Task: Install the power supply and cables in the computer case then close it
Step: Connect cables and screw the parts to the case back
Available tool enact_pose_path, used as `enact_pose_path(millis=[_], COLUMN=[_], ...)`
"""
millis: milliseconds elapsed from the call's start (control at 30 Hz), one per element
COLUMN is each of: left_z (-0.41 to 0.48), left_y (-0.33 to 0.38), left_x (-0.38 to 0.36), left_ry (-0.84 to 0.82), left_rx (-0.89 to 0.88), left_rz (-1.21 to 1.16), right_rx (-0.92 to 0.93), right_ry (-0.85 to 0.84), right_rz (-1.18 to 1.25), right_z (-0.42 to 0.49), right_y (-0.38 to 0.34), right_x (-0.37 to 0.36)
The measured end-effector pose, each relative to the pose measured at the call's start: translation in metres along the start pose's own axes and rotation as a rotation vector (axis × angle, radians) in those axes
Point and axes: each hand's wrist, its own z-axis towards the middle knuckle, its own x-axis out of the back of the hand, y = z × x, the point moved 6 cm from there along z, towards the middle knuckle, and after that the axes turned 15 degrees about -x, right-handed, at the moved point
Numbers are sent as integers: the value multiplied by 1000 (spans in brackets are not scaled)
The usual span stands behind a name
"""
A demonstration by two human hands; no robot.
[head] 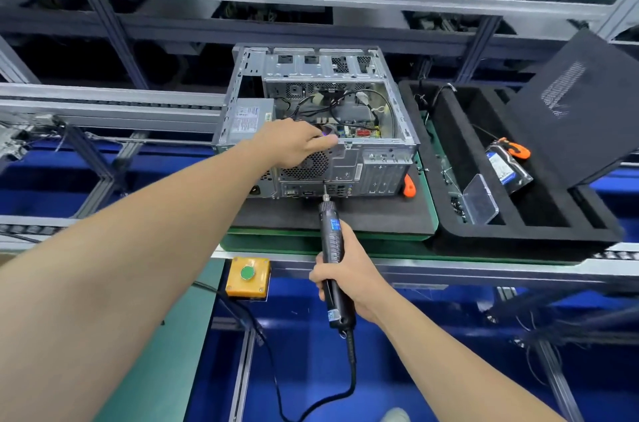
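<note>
Nearest, the right hand (pixel 349 278) is wrapped tight around the electric screwdriver (pixel 333 259), its tip touching the back of the computer case (pixel 345 169). On the case's top edge the left hand (pixel 294 141) is laid, fingers curled. Inside at the left, the power supply (pixel 247 120) is seated. Screwing seems underway; next, the tip must be kept straight.

One computer case (pixel 345 82) lies open on one black mat (pixel 363 217). One power supply (pixel 247 122) sits inside it. One electric screwdriver (pixel 333 255) is in view, and two hands: the left hand (pixel 294 141) and the right hand (pixel 349 276). Two orange clips show (pixel 409 185) (pixel 517 149). There is one black foam tray (pixel 518 231), one hard drive (pixel 506 167), one black side panel (pixel 584 103), one clear plastic box (pixel 479 200) and one yellow button box (pixel 247 277).
</note>
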Motion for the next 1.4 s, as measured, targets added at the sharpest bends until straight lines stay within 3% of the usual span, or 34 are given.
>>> enact_pose_path(millis=[367, 600, 700, 867, 1000, 1400], left_z=[2, 8, 12, 26, 29, 32], left_y=[1, -4, -3, -7, -9, -9], left_x=[3, 0, -1, -7, -11, -15], left_ry=[39, -35, -167, -338, -306, -304], left_rx=[-13, -2, 18, 105, 178, 217], left_rz=[-54, -70, -44, -307, -491, -540], right_rx=[-10, -10, -9, -6, -3, 10], right_ry=[0, 7, 12, 26, 39, 67], right_rz=[2, 1, -3, -14, -27, -71], right_z=[4, 4, 4, 5, 6, 7], right_y=[0, -2, -3, -3, -2, -1], right_x=[7, 7, 8, 8, 8, 9])
